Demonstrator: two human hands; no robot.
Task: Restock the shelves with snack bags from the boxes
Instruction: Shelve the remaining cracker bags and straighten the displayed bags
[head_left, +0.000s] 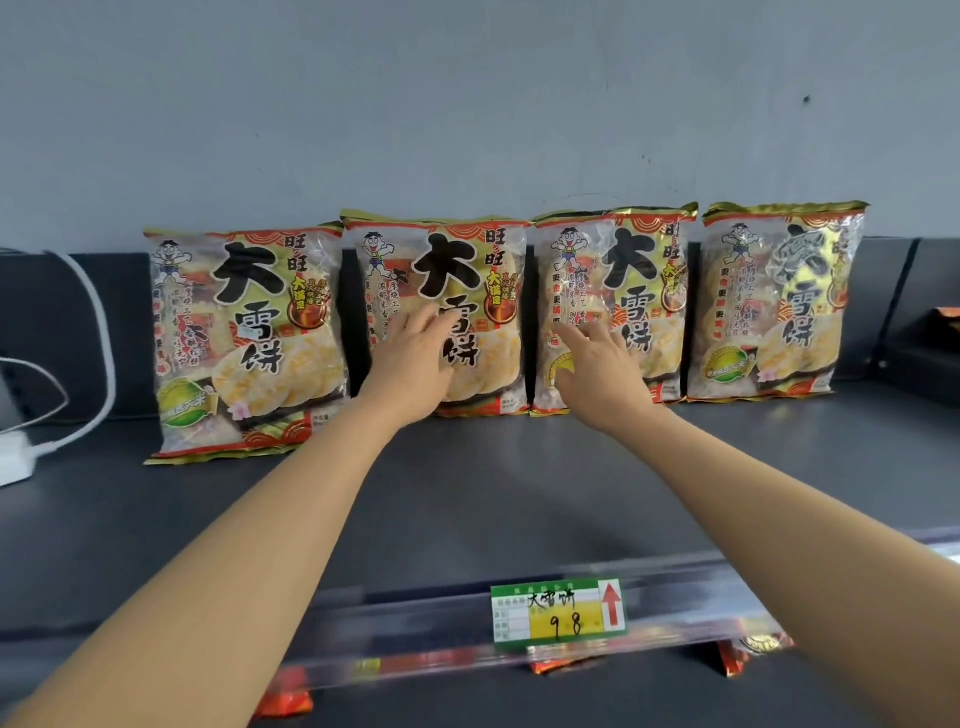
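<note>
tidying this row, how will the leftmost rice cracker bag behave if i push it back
The leftmost rice cracker bag is puffy glossy film, so probably light for its size and slick. It leans back with its foot forward, so a push may slump it. The crackers seen through it likely crack if squeezed.

I saw the left hand (415, 358) laid open on the second snack bag (467, 260) and the right hand (597, 369) on the third snack bag (641, 260), of four standing at the back of the shelf (467, 493).
</note>
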